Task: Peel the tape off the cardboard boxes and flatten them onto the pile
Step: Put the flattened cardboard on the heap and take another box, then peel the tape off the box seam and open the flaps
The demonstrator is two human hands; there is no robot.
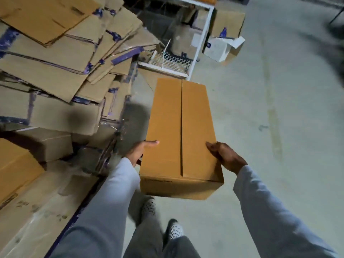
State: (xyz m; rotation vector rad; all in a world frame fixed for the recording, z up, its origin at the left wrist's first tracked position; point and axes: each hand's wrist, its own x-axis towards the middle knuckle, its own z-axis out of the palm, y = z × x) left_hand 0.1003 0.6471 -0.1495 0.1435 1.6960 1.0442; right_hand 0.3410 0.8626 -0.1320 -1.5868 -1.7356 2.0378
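To your left, a tall, sloppy pile of flattened cardboard [61, 58] leans out toward the middle, with scraps of blue-purple tape [126, 55] still clinging to many sheets. Below it, near left, sit a few unflattened brown boxes [18, 164] and a large flat sheet [41, 211] lying on the floor. Far ahead stands a white metal rack [203, 43] with a wire mesh shelf, and just right of it more boxes [226, 21], one white and torn open. None of this touches the box you carry.

You hold a closed cardboard box [182, 136] in the air in front of you, long axis pointing away, its top flaps meeting in a dark centre seam. No tape shows on the top face. Your left hand [138, 152] grips the box's near left side, thumb laid flat on the top, fingers hidden under or behind the edge. Your right hand [224, 156] clasps the near right side, thumb on the top and the other fingers out of sight down the wall. Both arms wear pale grey sleeves [111, 202] and reach forward, elbows bent.

Below the box, your feet in spotted slip-on shoes [149, 206] stand on a bare grey concrete floor [279, 90], which carries a faint stained line running away on the right. The lighting is dim.
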